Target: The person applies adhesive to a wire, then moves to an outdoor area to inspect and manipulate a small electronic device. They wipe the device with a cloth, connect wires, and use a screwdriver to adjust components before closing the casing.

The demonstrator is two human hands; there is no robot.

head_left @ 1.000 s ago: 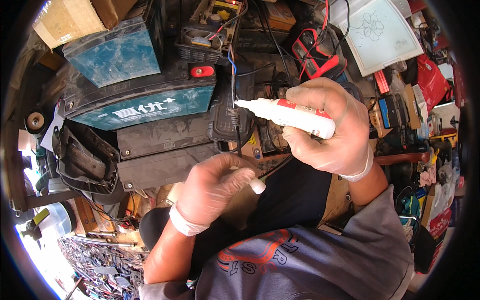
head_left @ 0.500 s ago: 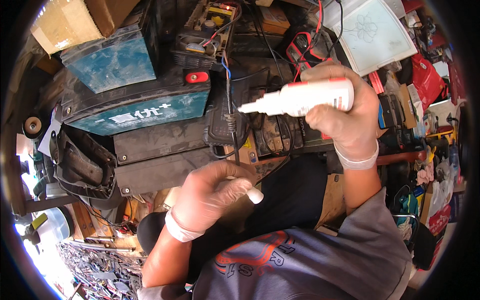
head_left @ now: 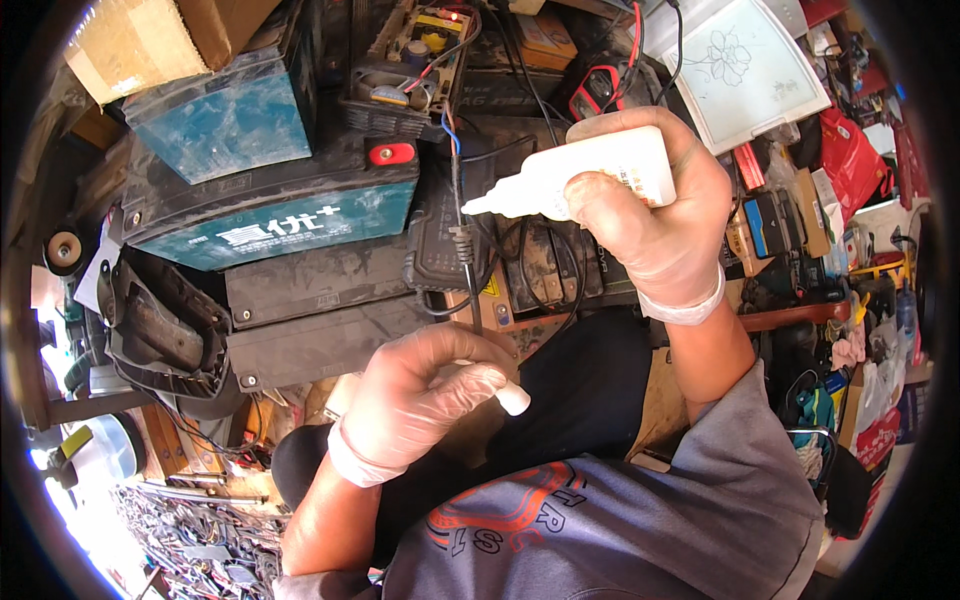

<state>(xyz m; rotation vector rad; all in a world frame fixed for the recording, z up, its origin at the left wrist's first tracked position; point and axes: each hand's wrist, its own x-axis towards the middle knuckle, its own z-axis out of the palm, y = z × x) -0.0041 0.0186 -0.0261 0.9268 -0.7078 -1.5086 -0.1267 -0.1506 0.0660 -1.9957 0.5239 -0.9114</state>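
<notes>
On the left, a battery [head_left: 350, 228] stands beyond the left hand [head_left: 425, 395]. The grip of this gloved hand holds a small white cap [head_left: 514, 400], which sticks out past the thumb. The cord [head_left: 459, 180] runs down to its fingers; whether they pinch it also, I cannot tell. Next comes the nozzle [head_left: 487, 202], pointing left, at the cord just above the ribbed sleeve [head_left: 462, 246]. Half a second ago its tip was further right; now it touches the cord or nearly, so I judge it is well placed there. The right hand [head_left: 662, 215] grasps the white bottle [head_left: 600, 165] between thumb and fingers.
</notes>
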